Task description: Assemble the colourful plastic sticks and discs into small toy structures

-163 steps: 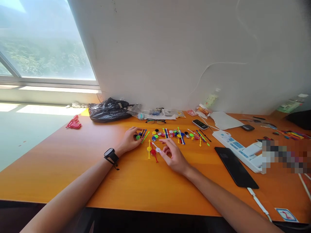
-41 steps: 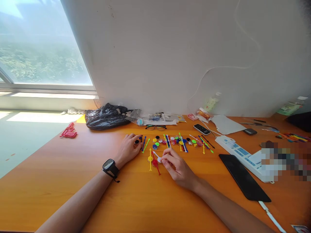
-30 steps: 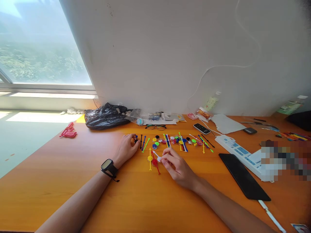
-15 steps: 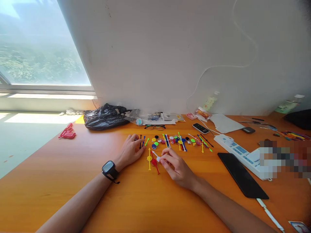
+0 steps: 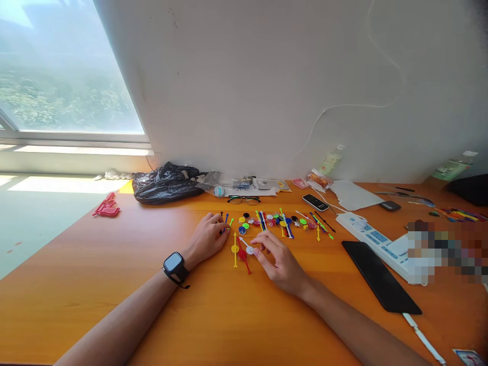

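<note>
My left hand (image 5: 208, 238), ring on a finger and watch on the wrist, rests on the table with fingers curled together. Its fingertips close on the lower end of a green plastic arrow (image 5: 231, 222). A blue arrow (image 5: 226, 218) lies close by, and a black arrow is partly hidden behind the fingers. My right hand (image 5: 280, 259) hovers with thumb and forefinger slightly apart beside a white arrow spinner (image 5: 249, 250). That spinner lies next to a red arrow spinner (image 5: 241, 254) and a yellow arrow spinner (image 5: 235, 249), each with a round disc at its middle.
Coloured discs and arrows (image 5: 284, 223) are strewn behind my right hand. Glasses (image 5: 243, 200) and a black plastic bag (image 5: 163, 185) lie at the back. On the right are a power strip (image 5: 375, 244) and a black phone (image 5: 381, 277). A red plastic piece (image 5: 107, 206) sits far left.
My left fingers have shifted slightly right, to the green arrow. My right thumb and forefinger have come away from the white spinner, which stays on the table.
</note>
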Motion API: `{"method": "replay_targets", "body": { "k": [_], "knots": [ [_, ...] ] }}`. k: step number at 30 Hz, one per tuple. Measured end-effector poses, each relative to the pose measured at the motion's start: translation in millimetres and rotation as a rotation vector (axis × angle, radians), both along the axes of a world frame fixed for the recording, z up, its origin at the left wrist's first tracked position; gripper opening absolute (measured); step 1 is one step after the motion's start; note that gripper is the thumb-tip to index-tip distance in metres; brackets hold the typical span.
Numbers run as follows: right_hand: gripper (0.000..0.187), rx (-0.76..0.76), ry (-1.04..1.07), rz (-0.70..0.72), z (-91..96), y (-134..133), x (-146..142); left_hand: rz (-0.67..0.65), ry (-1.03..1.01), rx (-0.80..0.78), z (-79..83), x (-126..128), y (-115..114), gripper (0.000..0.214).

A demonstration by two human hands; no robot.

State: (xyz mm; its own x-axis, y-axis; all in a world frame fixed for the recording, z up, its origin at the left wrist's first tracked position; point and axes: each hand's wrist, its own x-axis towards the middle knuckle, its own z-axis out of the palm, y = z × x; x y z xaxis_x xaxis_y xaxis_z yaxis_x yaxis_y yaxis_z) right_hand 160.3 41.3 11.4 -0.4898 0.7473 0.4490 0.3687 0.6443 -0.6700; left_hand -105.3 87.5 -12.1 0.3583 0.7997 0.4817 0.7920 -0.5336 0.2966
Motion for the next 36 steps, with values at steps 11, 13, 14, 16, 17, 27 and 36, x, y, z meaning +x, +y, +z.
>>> {"method": "replay_targets", "body": {
  "k": [11, 13, 14, 16, 17, 27, 36],
  "knots": [
    [0.023, -0.101, -0.009, 0.073, -8.3, 1.6, -2.2, 0.025, -0.057, 0.002, 3.2, -2.1, -0.1, 0.018],
    [0.022, -0.116, -0.007, 0.09, -7.8, 1.0, -2.7, 0.044, -0.098, 0.015, 5.8, -2.7, -1.3, 0.015],
    [0.022, -0.122, -0.006, 0.095, -7.6, 0.8, -2.9, 0.05, -0.114, 0.017, 6.7, -2.9, -1.8, 0.015],
    [0.022, -0.131, -0.007, 0.101, -7.2, 0.4, -3.0, 0.057, -0.131, 0.008, 7.3, -3.1, -2.4, 0.015],
    [0.021, -0.136, -0.01, 0.102, -7.0, 0.2, -3.0, 0.058, -0.138, -0.006, 6.9, -3.0, -2.5, 0.015],
    [0.021, -0.145, -0.016, 0.126, -5.9, -0.9, -2.0, -0.006, -0.46, -0.21, 0.7, 0.0, -1.3, 0.017],
    [0.022, -0.161, -0.035, 0.17, 0.3, -4.1, -4.1, -0.079, -0.778, -0.316, 1.2, 8.4, -3.7, 0.024]
  ]
}}
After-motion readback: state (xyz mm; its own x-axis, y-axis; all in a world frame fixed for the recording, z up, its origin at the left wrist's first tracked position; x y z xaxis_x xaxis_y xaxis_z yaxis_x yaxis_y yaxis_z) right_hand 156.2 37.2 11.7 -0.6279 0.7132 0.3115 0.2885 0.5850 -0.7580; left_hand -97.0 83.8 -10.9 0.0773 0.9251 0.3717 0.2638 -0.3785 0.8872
